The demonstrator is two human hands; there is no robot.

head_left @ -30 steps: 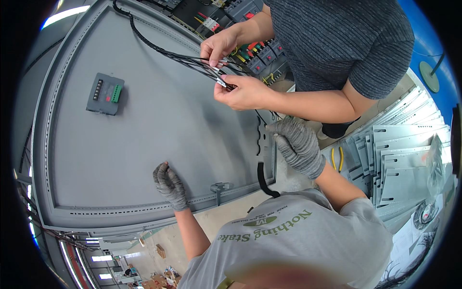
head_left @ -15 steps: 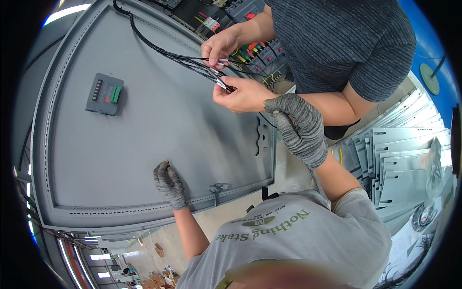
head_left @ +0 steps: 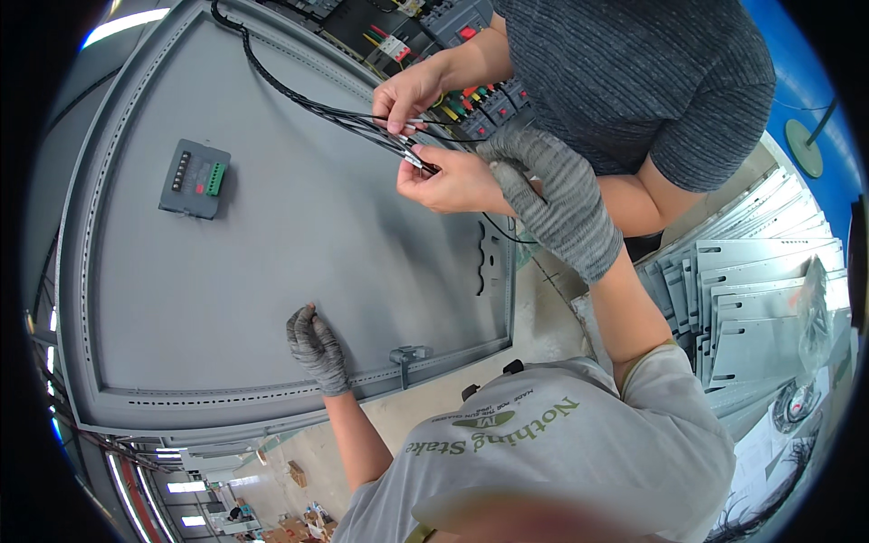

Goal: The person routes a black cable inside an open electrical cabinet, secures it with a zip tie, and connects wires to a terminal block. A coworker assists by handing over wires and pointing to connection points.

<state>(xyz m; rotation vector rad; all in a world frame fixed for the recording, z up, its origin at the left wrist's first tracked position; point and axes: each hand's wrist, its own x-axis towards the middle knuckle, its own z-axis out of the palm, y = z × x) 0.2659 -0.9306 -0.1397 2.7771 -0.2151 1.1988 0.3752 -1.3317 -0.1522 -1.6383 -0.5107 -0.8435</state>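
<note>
Gloved hands at a grey metal cabinet door, beside a co-worker sorting black wires.
On the far left of the door (head_left: 262, 271) sits a dark grey electrical module (head_left: 187, 192) with a green terminal block (head_left: 215, 179); right of it, a black wire bundle (head_left: 291, 97) runs down from the door's upper edge. The left hand (head_left: 317, 350) is at the lower border, its fingers partly curled; whether they close on anything cannot be told. A metal latch (head_left: 410, 355) lies just beyond. The bundle's labelled ends are pinched in the co-worker's bare hands (head_left: 450, 178). Against that person's forearm in view, the right hand (head_left: 557, 204) has its thumb parted from its fingers; contact cannot be told. Flat metal plates (head_left: 765, 290) are stacked at far right.
</note>
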